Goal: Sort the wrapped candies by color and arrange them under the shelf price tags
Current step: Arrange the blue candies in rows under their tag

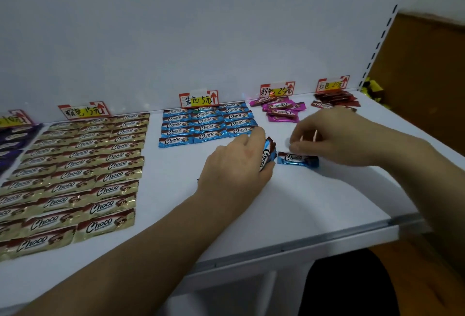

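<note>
- Head view, the step in hand: the left hand grips a small stack of blue foil-wrapped candies held on edge, fingers curled over its top. I judge it is collecting blues for the neat block of blue wrapped candies under the yellow-and-red price tag
- To do it well, lay each one flat, logo up and edges flush with its neighbours, filling the front row first (it seems a candy short at its right end)
- Head view, positions: one loose blue foil-wrapped candy lies flat on the white shelf, just right of the held stack and apart from it
- The right hand is over it with fingers curled and fingertips at its upper edge; whether they pinch it I cannot tell
- The block lies just beyond the left hand's fingertips
</note>
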A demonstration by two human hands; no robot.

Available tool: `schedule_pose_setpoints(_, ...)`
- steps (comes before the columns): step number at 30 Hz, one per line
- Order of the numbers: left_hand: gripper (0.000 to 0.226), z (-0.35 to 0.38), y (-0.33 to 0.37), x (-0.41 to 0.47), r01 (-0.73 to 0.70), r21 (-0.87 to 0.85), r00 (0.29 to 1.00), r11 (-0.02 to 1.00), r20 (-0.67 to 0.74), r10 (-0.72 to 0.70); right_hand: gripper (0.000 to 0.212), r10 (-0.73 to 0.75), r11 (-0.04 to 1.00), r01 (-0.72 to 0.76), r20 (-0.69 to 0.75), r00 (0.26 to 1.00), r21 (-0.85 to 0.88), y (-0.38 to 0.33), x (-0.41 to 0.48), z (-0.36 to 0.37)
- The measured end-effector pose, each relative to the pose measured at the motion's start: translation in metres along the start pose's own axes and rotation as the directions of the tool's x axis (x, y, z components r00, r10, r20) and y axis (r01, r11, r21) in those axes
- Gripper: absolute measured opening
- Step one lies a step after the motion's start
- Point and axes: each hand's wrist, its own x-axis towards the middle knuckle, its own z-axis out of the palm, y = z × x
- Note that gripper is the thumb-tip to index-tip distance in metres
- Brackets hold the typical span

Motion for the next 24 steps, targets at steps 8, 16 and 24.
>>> schedule_pose_setpoints(8, 0.032, 0.000, 0.011, 0.001, -0.050, 0.216, 0.995, 0.975, 0.092, 0.031, 0.015, 0.076, 0.994, -0.073, -0.043, 0.996, 0.083, 0.002, -0.009, 0.018)
schedule_pose_setpoints(16, 0.039, -0.020, -0.003, 0.000, 0.005, 0.041, 0.999, 0.999, 0.033, -0.006, 0.018, 0.158, 0.931, -0.042, -0.296, 0.942, 0.362, -0.007, 0.007, 0.024)
schedule_pose_setpoints(24, 0.025, -0.106, -0.105, 0.015, 0.168, -0.499, 0.911, 0.850, -0.252, -0.328, 0.014, -0.020, 0.804, 0.132, -0.197, 0.980, 0.580, -0.086, 0.052, 0.026)
